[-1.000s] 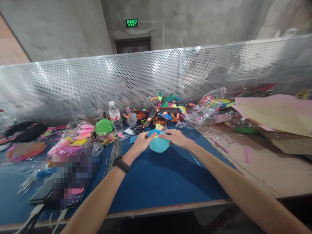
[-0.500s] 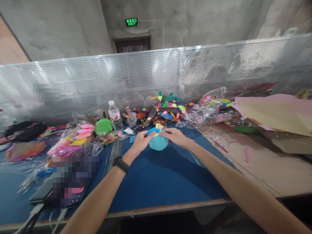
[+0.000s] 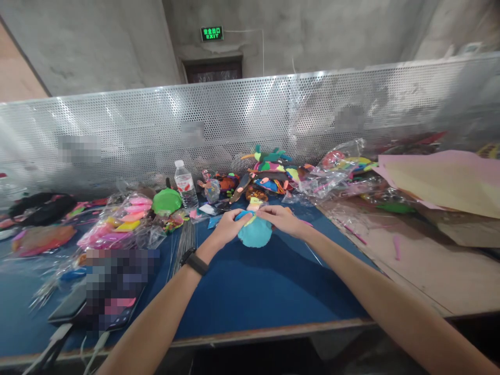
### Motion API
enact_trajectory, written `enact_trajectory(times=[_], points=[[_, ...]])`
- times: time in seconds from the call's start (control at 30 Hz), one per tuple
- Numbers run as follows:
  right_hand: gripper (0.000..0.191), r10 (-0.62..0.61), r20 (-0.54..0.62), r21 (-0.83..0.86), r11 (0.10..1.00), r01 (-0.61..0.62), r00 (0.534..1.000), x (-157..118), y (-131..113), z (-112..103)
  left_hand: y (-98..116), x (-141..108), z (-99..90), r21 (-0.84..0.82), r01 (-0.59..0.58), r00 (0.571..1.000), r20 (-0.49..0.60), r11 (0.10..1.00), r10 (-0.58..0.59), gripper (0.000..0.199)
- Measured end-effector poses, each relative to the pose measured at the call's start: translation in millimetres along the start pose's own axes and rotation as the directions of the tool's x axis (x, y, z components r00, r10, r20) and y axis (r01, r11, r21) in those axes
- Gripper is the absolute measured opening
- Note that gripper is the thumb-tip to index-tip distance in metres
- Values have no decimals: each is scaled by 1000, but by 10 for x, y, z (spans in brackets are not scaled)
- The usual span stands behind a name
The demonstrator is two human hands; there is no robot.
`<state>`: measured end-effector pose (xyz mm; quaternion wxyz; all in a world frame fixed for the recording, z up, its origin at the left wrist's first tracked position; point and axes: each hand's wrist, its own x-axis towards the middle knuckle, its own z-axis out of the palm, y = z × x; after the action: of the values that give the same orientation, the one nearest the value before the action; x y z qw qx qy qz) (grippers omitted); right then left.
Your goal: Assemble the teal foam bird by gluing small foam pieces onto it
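Note:
A light-blue rounded piece (image 3: 254, 233) with a scalloped lower edge is held above the blue tabletop (image 3: 250, 297). My left hand (image 3: 228, 227) pinches its upper left part, where a darker blue bit and a yellow strip show. From the other side, my right hand (image 3: 283, 220) has its fingers closed at the top edge of the same piece. Both thumbs point inward and nearly meet. Just beyond the fingertips is a pale yellow bit (image 3: 255, 202). The undersides of my fingers are hidden.
Behind my hands lies a pile of colourful clay figures (image 3: 269, 174). A water bottle (image 3: 186, 186), a green dome (image 3: 166, 201), thin wires (image 3: 183, 245) and bagged clay (image 3: 113, 224) are at the left. Cardboard (image 3: 394, 255) and paper sheets (image 3: 441, 179) lie right.
The light-blue piece has tilted and sits slightly lower, showing more of its face and the yellow strip. Both hands have barely moved and keep hold.

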<state>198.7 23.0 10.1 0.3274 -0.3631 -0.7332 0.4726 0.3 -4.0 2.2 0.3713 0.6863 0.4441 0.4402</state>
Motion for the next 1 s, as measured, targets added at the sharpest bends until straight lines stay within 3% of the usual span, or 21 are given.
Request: enact_trajectory(times=[0.13, 0.23, 0.37, 0.47, 0.57, 0.73, 1.0], points=[[44, -94, 11, -130, 987, 95, 996, 15, 24, -11, 26, -18, 12, -40, 52, 995, 84, 998, -48, 35], [46, -81, 17, -99, 992, 82, 997, 25, 41, 20, 28, -30, 24, -33, 55, 992, 113, 998, -51, 34], [48, 39, -1, 72, 997, -39, 999, 22, 33, 59, -6, -18, 9, 1, 16, 998, 67, 1000, -16, 32], [46, 94, 7, 93, 991, -94, 996, 7, 6, 51, -37, 1, -5, 9, 2, 1000, -11, 1000, -2, 34], [42, 61, 2, 37, 997, -61, 998, -5, -16, 22, -53, 13, 0, -7, 34, 998, -54, 999, -35, 37], [40, -6, 33, 2, 1000, 6, 999, 2, -13, 3, -33, 17, 7, -57, 49, 999, 7, 997, -48, 39], [42, 23, 55, 24, 999, -24, 998, -16, -48, 25, -40, 18, -8, -46, 37, 999, -26, 998, -38, 43]])
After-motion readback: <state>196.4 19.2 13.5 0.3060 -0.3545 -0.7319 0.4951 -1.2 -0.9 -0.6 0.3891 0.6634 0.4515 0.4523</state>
